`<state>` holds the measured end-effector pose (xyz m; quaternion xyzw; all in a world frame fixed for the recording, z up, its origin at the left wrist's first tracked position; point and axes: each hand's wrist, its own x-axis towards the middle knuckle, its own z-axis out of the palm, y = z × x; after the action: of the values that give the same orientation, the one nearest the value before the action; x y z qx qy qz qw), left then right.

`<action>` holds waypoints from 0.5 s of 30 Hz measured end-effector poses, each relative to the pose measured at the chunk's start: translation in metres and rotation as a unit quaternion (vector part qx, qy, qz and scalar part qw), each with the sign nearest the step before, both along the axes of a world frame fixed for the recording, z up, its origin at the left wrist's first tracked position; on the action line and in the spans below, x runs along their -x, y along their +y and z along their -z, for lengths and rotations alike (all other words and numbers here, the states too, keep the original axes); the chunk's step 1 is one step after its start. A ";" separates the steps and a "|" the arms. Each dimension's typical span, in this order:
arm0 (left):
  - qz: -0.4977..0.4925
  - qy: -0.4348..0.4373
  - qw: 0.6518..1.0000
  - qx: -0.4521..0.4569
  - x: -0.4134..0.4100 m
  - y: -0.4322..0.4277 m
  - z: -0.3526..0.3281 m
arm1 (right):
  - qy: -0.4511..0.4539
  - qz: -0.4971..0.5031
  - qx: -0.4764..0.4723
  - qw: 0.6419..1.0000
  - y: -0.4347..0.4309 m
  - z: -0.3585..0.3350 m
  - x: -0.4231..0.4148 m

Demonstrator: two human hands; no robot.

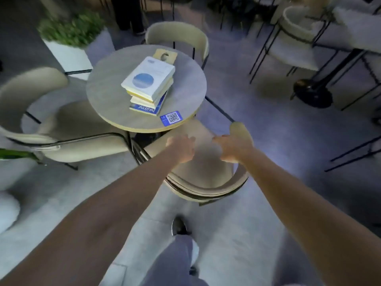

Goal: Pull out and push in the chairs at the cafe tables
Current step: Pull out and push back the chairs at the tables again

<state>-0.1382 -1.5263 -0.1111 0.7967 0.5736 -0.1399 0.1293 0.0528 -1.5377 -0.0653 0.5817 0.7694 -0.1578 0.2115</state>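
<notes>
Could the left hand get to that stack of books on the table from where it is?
Probably yes. The left hand is on the near chair, just below the table edge, and nothing stands between it and the books.

— What do we see of ourselves from up here?

— Two bare forearms, no sleeves anywhere along them, no watch, no band, no ring that we can make out. Our left hand (pixel 181 148) and right hand (pixel 231 147) wear no gloves.

— And lower down?

— We have a loose trouser leg of greyish-blue cloth (pixel 175 259), falling in soft folds. Beyond it shows a dark shoe with a rounded toe (pixel 179 225), faintly shiny along its edge. A patch of white (pixel 194 249) shows beside the trouser leg; we cannot tell what it belongs to.

— Any markings?

— None we can read; the picture is soft and blurred.
</notes>
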 end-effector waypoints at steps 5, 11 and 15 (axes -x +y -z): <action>-0.088 0.002 0.996 0.018 -0.001 0.021 0.005 | 0.021 -0.027 0.017 0.999 0.036 0.011 -0.012; -0.153 0.012 0.988 0.029 -0.019 0.033 0.012 | 0.043 -0.087 0.053 0.994 0.068 0.037 -0.025; -0.192 -0.001 0.979 0.064 -0.040 0.021 0.026 | 0.019 -0.136 0.075 0.988 0.078 0.057 -0.042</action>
<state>-0.0982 -1.5057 -0.1375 0.6619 0.7055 -0.1484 0.2053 0.0950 -1.4601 -0.1227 0.4510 0.8311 -0.1958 0.2597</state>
